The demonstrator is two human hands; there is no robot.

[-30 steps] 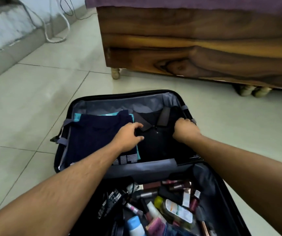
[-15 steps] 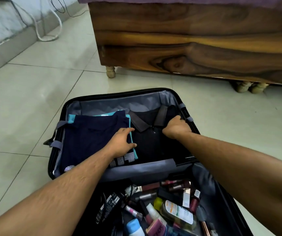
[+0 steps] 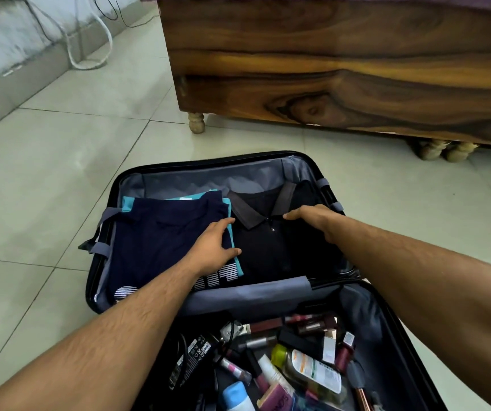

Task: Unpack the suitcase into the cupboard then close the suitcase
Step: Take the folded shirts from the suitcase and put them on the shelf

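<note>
Change: our left hand (image 3: 213,246) and right hand (image 3: 315,216) uncurled, now flat either side of black polo (image 3: 271,241) | suitcase (image 3: 312,161) still full.

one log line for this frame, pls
suitcase: open | left hand: flat on navy shirt | right hand: on black polo | unpacked: nothing yet

pale tiled floor (image 3: 45,179), wooden bed (image 3: 342,69)

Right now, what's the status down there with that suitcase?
Left hand flat on navy shirt. Right hand resting on black polo. Suitcase open, clothes and toiletries unpacked. Nothing blocking.
</note>
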